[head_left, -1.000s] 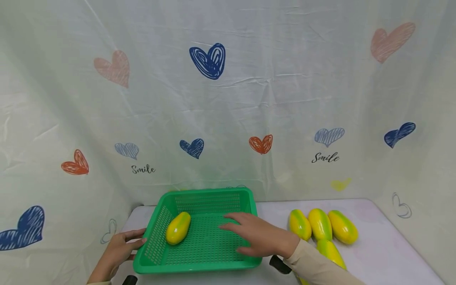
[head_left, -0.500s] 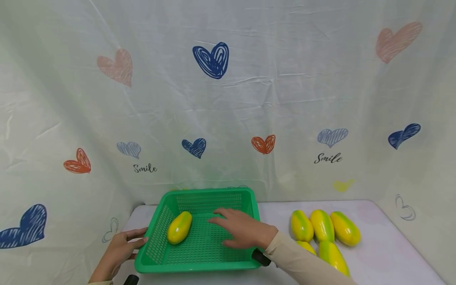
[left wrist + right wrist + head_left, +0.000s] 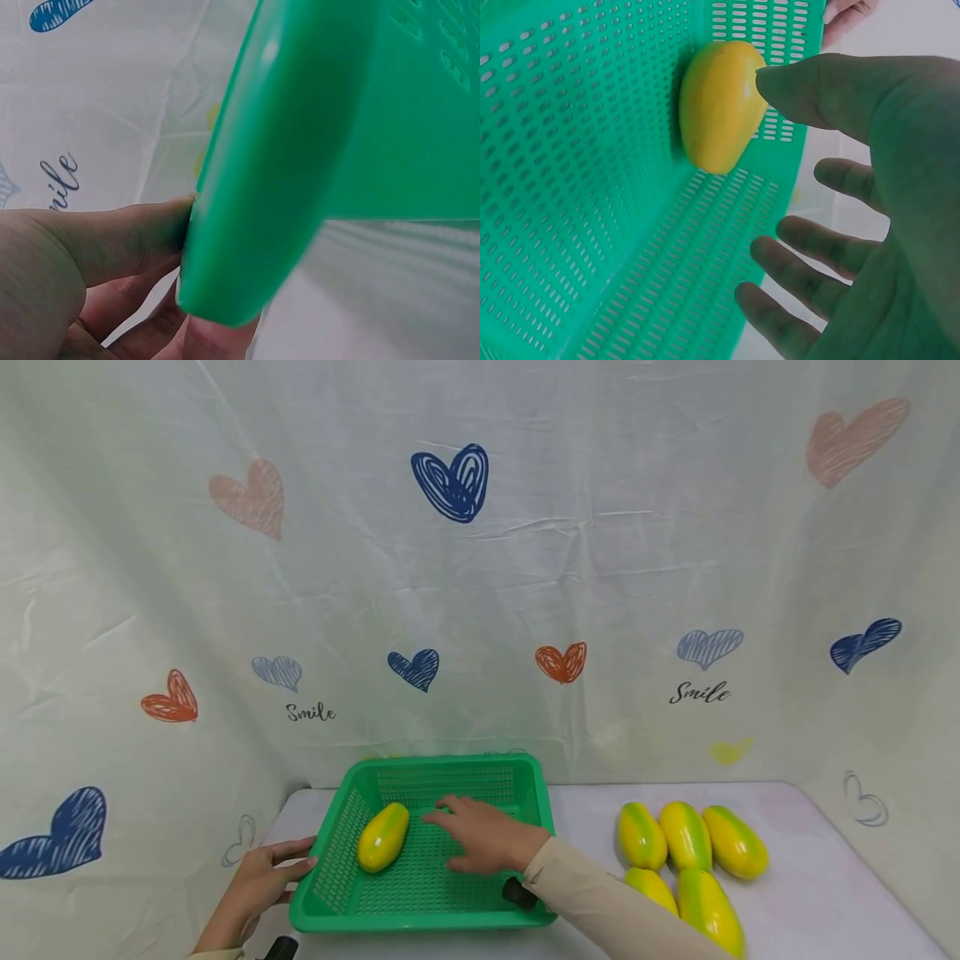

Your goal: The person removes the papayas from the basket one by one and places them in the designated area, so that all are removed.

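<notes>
A green plastic basket (image 3: 420, 926) with slotted walls stands on the table. Inside, near its left wall, lies one glossy yellow papaya (image 3: 383, 837) with a green streak. My left hand (image 3: 258, 881) holds the basket's left rim; the left wrist view has the thumb against the rim and fingers beneath it. Over the middle of the basket hovers my right hand (image 3: 483, 835), to the right of the papaya. Its fingers are spread and loosely bent with nothing between them. In the right wrist view the thumb (image 3: 802, 90) overlaps the edge of the papaya.
Several more yellow-green papayas (image 3: 686, 837) lie grouped on the white table (image 3: 810, 893) to the right of the basket. My right forearm partly covers the nearest ones. A white curtain (image 3: 480, 593) printed with hearts hangs behind the table.
My right hand has moved left, away from the papaya group and farther over the basket. The left hand keeps its hold on the rim. The head view has shifted slightly.
</notes>
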Motion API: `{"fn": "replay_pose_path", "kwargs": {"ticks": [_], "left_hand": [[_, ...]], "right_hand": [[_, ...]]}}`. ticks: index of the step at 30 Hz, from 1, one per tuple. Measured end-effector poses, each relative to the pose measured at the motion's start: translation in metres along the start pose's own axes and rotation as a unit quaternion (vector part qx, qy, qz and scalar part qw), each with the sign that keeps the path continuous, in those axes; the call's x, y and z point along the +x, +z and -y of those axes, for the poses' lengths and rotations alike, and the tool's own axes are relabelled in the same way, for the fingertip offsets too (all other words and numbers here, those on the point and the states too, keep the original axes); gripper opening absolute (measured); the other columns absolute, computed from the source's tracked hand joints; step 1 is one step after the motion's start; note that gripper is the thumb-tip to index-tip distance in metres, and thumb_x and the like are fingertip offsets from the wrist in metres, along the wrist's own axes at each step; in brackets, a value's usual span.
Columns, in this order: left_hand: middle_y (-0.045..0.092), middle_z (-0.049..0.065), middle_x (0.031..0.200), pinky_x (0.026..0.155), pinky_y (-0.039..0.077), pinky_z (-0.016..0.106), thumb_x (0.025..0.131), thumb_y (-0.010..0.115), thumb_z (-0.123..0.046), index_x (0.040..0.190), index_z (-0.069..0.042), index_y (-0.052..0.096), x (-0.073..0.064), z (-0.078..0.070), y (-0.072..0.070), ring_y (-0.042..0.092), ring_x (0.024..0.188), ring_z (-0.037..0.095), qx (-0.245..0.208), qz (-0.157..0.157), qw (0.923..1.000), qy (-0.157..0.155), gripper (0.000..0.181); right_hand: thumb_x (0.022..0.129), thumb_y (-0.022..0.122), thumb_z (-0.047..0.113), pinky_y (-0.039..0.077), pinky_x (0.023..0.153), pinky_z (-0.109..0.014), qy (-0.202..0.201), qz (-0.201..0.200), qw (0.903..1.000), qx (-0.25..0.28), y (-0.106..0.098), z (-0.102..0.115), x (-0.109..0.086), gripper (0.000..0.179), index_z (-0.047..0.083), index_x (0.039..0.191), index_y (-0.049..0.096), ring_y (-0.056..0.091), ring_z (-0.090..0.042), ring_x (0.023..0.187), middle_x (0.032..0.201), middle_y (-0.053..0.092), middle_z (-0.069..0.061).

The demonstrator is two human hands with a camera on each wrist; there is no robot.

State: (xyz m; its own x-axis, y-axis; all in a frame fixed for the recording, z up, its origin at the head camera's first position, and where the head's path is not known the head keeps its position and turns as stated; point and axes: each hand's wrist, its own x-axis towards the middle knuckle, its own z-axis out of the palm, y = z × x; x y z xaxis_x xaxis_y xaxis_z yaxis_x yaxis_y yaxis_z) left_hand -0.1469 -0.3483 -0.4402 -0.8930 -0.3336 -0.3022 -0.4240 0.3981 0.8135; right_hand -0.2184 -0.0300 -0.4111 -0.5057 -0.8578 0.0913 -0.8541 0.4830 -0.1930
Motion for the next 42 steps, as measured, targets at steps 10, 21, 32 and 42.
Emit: {"fn": "replay_pose_path", "kwargs": {"ticks": [10,21,32,42], "left_hand": [[0.048,0.031,0.123,0.064,0.055,0.036,0.086,0.065,-0.012,0.129,0.008,0.048,-0.001,-0.001,0.001,0.063,0.071,0.018,-0.014,-0.003,0.9999,-0.002,0.05],[0.049,0.031,0.122,0.063,0.055,0.036,0.085,0.065,-0.01,0.128,0.008,0.049,-0.003,-0.002,0.002,0.063,0.071,0.019,-0.02,-0.007,0.9998,-0.004,0.048],[0.047,0.031,0.123,0.064,0.055,0.036,0.086,0.064,-0.008,0.128,0.008,0.049,-0.003,-0.002,0.003,0.063,0.071,0.019,-0.026,-0.009,0.9996,-0.005,0.048],[0.048,0.03,0.123,0.063,0.055,0.036,0.086,0.064,-0.01,0.127,0.007,0.05,-0.004,-0.002,0.003,0.063,0.071,0.018,-0.021,-0.014,0.9997,-0.004,0.047]], "right_hand": [[0.083,0.069,0.031,0.045,0.089,-0.031,0.032,0.019,0.9993,0.008,0.01,-0.001,0.021,0.064,0.021,0.139,0.039,0.047,-0.02,0.116,0.136,0.039,-0.005],[0.082,0.071,0.033,0.046,0.086,-0.028,0.062,0.036,0.9973,0.013,0.022,0.007,0.04,0.067,0.017,0.139,0.04,0.047,-0.019,0.117,0.133,0.042,-0.005],[0.08,0.072,0.037,0.048,0.078,-0.027,0.093,0.052,0.9941,0.021,0.032,0.015,0.059,0.069,0.022,0.139,0.04,0.048,-0.018,0.114,0.132,0.043,-0.006],[0.08,0.069,0.045,0.048,0.081,-0.031,0.107,0.059,0.992,0.033,0.041,0.017,0.076,0.07,0.024,0.139,0.038,0.047,-0.02,0.117,0.134,0.04,-0.007]]}}
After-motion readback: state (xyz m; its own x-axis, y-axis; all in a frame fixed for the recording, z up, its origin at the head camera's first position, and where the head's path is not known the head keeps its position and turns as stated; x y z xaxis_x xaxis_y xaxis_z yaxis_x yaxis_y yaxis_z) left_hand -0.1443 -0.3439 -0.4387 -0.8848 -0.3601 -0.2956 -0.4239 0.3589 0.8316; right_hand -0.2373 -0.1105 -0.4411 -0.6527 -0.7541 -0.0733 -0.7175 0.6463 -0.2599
